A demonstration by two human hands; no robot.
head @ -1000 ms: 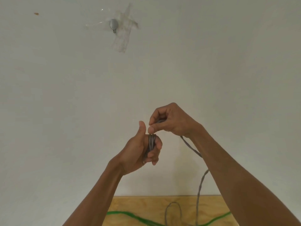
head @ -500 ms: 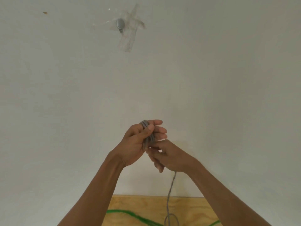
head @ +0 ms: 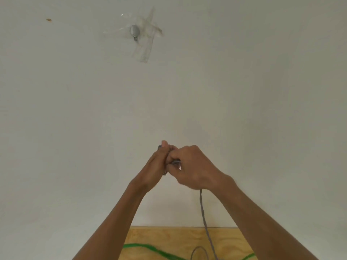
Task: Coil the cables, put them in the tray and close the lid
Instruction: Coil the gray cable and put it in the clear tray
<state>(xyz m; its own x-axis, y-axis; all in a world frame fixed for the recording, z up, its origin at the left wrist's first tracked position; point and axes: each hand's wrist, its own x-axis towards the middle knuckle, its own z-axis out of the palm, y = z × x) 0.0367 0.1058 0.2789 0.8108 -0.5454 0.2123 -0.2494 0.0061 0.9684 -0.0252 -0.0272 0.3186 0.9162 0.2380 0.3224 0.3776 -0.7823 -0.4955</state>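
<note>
A grey cable (head: 203, 214) hangs from my hands down to the wooden table (head: 180, 239), where its loose end loops. My left hand (head: 154, 167) is raised in front of the wall and holds the wound turns of the grey cable, thumb up; most of the coil is hidden. My right hand (head: 191, 167) lies against the left one, fingers curled round the grey cable's running strand. A green cable (head: 150, 249) lies on the table below. No tray or lid is in view.
A plain white wall (head: 262, 91) fills most of the view. High on it a small grey metal fitting (head: 134, 31) is stuck under clear tape. Only the far strip of the table shows at the bottom edge.
My right hand has swung from below the left hand up and over its right side, carrying the grey strand round the coil. The left hand has stayed roughly in place.
</note>
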